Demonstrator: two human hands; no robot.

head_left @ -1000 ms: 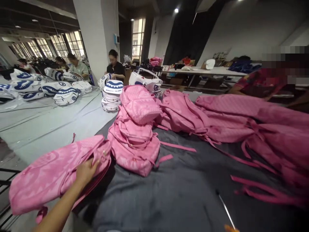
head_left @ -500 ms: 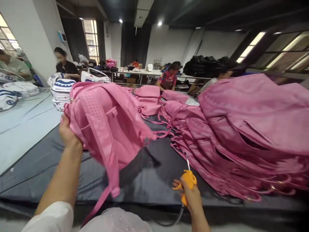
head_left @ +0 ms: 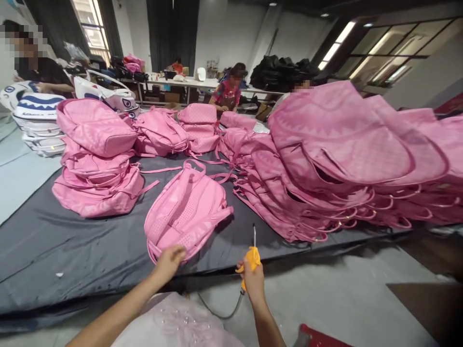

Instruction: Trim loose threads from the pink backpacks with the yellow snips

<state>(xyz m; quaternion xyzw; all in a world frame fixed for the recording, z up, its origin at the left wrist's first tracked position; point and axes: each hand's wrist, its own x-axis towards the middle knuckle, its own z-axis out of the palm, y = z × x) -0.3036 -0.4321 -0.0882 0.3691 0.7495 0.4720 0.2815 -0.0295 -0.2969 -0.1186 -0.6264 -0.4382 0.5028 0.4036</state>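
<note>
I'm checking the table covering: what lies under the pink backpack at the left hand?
Dark gray covering shows beside the pink backpack and likely runs beneath it; the patch directly underneath is hidden.

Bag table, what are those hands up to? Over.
Left hand at near end of pink backpack, grip unclear. Right hand holding orange nozzle tool. Backpack lies straps-up on dark tabletop; pink bag piles either side.

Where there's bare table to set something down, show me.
Widest: the dark cloth in front of the left backpack stack, left of the straps-up backpack, bar a small white scrap. Narrower: between that backpack and the orange tool. Crowded: the right-hand backpack heap and the back row.
</note>
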